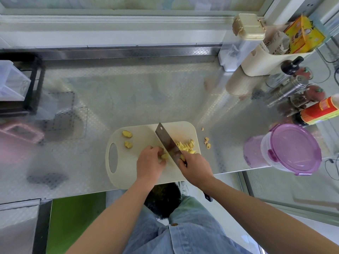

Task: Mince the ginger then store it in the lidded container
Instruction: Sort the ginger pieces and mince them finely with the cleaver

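At the right of the steel counter [128, 88] stand a cream caddy [260, 65], shakers [293, 87] and a red-labelled bottle [322, 110] — far left, a black rack [36, 79].

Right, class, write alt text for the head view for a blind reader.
From above, a right hand grips a cleaver, slicing a ginger piece that the left hand holds on a cream cutting board, cut slivers piled beside the blade. Two ginger chunks lie at the board's left; a purple-lidded container stands closed on the steel counter, right.
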Motion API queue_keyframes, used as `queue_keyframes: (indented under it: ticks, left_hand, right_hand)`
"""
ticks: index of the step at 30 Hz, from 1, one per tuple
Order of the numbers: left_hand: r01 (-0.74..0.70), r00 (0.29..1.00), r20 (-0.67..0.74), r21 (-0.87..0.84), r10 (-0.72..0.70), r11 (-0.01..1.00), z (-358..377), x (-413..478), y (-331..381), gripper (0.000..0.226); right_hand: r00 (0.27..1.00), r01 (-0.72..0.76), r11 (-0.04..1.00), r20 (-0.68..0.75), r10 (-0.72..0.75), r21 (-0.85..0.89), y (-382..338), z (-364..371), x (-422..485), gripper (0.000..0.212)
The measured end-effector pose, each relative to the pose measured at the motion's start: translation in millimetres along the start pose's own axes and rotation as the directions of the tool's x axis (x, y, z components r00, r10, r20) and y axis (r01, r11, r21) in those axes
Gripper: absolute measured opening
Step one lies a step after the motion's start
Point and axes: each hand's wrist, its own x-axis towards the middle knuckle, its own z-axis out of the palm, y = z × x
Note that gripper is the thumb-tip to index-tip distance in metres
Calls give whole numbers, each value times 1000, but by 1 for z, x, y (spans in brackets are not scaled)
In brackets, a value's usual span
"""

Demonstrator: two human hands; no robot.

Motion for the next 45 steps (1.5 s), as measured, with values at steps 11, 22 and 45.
queue_keyframes:
  ticks: [11,22,45]
  left_hand:
    - [296,953,-9,-176,-302,939,-1,-3,4,9]
    - [414,908,14,-198,-419,889,-2,-1,13,11]
    - [378,926,56,-197,-374,905,-9,0,16,11]
  right_hand:
    - [1000,27,1000,17,-26,-12,-8,3,-6,20]
    - [999,8,1000,33,-8,-18,-14,-2,-1,22]
    - [999,40,998,11,-41,38,-15,1,10,20]
